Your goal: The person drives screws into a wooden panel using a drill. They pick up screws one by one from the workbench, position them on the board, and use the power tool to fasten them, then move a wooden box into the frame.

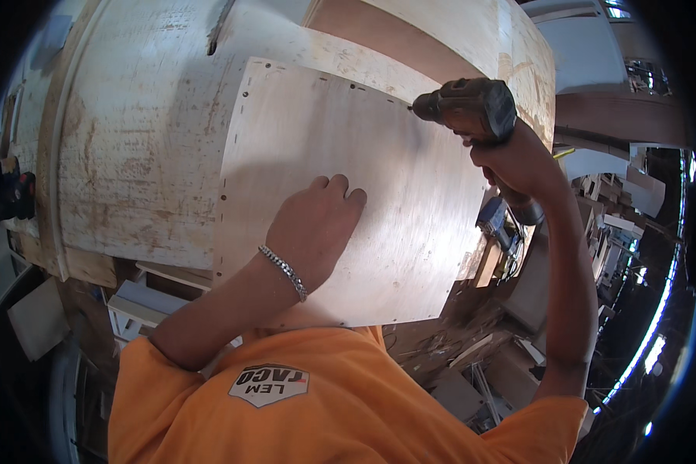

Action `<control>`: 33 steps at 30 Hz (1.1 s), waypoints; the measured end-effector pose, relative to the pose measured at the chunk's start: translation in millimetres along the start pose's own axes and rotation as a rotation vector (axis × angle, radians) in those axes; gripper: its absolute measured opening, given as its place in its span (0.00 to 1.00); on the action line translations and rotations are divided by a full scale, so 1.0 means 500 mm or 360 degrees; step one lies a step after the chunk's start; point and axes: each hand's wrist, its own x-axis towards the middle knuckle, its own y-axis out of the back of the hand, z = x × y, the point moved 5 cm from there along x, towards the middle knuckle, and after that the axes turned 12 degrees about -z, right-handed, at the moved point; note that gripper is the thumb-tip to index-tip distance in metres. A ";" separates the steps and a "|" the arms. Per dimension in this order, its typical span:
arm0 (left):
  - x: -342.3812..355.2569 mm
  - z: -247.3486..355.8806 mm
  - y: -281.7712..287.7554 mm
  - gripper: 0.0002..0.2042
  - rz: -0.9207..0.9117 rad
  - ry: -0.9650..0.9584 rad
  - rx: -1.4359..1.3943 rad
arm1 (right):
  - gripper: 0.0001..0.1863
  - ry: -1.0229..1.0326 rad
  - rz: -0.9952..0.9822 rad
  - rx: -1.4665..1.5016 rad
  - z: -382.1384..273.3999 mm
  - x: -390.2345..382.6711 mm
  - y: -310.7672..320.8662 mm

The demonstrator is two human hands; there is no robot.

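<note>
A pale plywood panel (398,224) lies flat on the bench before me, with dark screw heads or holes along its edges. My right hand (516,161) grips a dark cordless drill (478,104) by its handle. The drill is held sideways, its tip pointing left at the panel's far edge; whether the tip touches the wood I cannot tell. Over the panel's middle is my left hand (317,220), back upward and fingers curled in. Anything within those fingers is hidden. A chain bracelet (284,272) circles the left wrist.
The panel rests on a worn wooden workbench (139,147) with stains. Another power tool (496,222) sits at the panel's right edge. Dark tools (8,193) stand at the far left. Wood offcuts (472,352) litter the floor below right.
</note>
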 end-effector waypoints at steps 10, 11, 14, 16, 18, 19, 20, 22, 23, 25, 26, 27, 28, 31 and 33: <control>0.012 0.022 -0.006 0.05 0.0119 -0.0134 0.0392 | 0.12 0.0211 -0.0089 -0.0267 -0.019 0.009 0.023; 0.007 0.032 -0.003 0.06 0.0159 -0.0144 0.0416 | 0.12 0.0288 -0.0059 -0.0217 -0.002 0.016 0.022; -0.002 0.050 0.012 0.08 0.0006 0.0051 -0.0035 | 0.15 0.0462 0.0090 -0.0162 0.051 0.015 0.001; -0.016 0.076 0.007 0.09 0.0207 0.0084 -0.0546 | 0.15 0.0551 0.0366 -0.0150 0.115 0.013 -0.041; -0.030 0.083 -0.015 0.10 0.0443 0.0062 -0.1009 | 0.14 0.0692 0.0128 0.0467 0.165 -0.047 -0.098; -0.034 0.095 -0.027 0.10 0.0549 0.0006 -0.1210 | 0.15 0.0814 0.0046 0.0697 0.196 -0.079 -0.115; -0.032 0.102 -0.051 0.11 0.0641 -0.0061 -0.1426 | 0.17 0.0911 -0.0041 0.0924 0.235 -0.104 -0.137; -0.022 0.118 -0.102 0.11 0.0726 -0.0213 -0.1876 | 0.22 0.1084 -0.0058 0.1259 0.286 -0.193 -0.165; -0.016 0.137 -0.109 0.11 0.0757 -0.0315 -0.2091 | 0.21 0.1077 -0.0119 0.1295 0.315 -0.219 -0.180; -0.005 0.193 -0.119 0.11 0.0687 -0.0481 -0.2264 | 0.21 0.1066 -0.0201 0.1356 0.362 -0.254 -0.204; -0.003 0.222 -0.124 0.10 0.0633 -0.0557 -0.2351 | 0.21 0.1062 -0.0198 0.1378 0.376 -0.273 -0.210; -0.002 0.245 -0.124 0.10 0.0606 -0.0598 -0.2345 | 0.22 0.1105 -0.0187 0.1410 0.388 -0.286 -0.215; -0.001 0.260 -0.125 0.11 0.0617 -0.0569 -0.2285 | 0.22 0.1147 -0.0174 0.1440 0.400 -0.296 -0.215; 0.003 0.294 -0.127 0.12 0.0682 -0.0464 -0.2116 | 0.20 0.1082 -0.0294 0.1520 0.441 -0.299 -0.231; 0.003 0.316 -0.130 0.13 0.0753 -0.0361 -0.2046 | 0.21 0.1098 -0.0306 0.1570 0.469 -0.292 -0.250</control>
